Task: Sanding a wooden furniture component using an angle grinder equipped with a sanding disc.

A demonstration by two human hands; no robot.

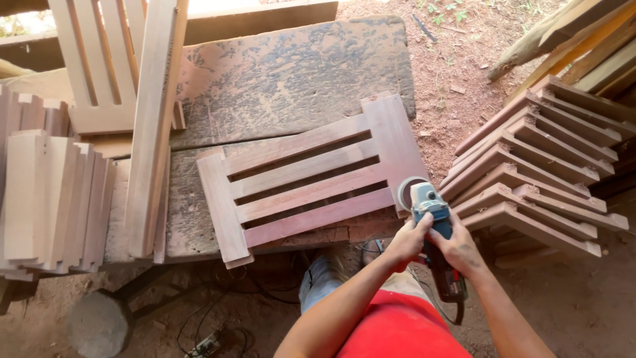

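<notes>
Here, near to far:
Left hand (409, 240): closed around the angle grinder (434, 229) body.
Right hand (458, 248): gripping the same grinder's rear.
Grinder: disc touching the slatted wooden panel (311, 178) at its right end.
Panel: flat on the worn bench (291, 73).
Right: stacked panels (536, 166).

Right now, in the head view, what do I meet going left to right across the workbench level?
Stack of pale wood pieces → long pale plank → reddish slatted panel → blue power sander, gripped by left hand and right hand → stack of reddish slatted panels.
</notes>
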